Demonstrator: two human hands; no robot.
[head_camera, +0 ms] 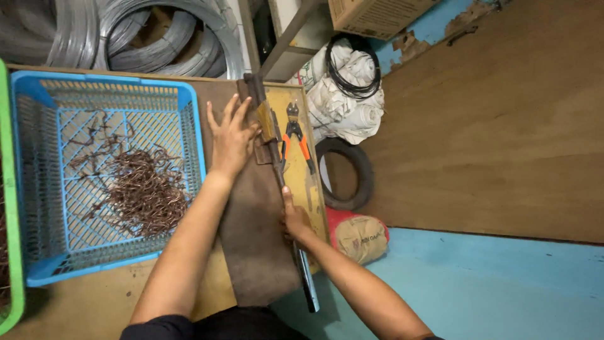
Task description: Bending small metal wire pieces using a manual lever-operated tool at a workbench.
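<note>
My left hand (231,135) lies flat with fingers spread on a brown mat (255,239), its fingertips touching the far end of a long metal lever tool (275,165) fixed to a yellow board (290,101). My right hand (294,218) is closed around the lever's handle near the board's front edge. The handle's grey end (308,286) sticks out past my right wrist. Orange-handled pliers (294,135) lie on the board just right of the lever, touched by neither hand.
A blue plastic basket (38,271) holding a pile of bent brown wire pieces (148,192) stands at the left, beside a green crate edge (11,296). Coils of grey wire (157,38), white sacks (346,101), a small tyre (362,176) and a tan sack (358,238) lie around.
</note>
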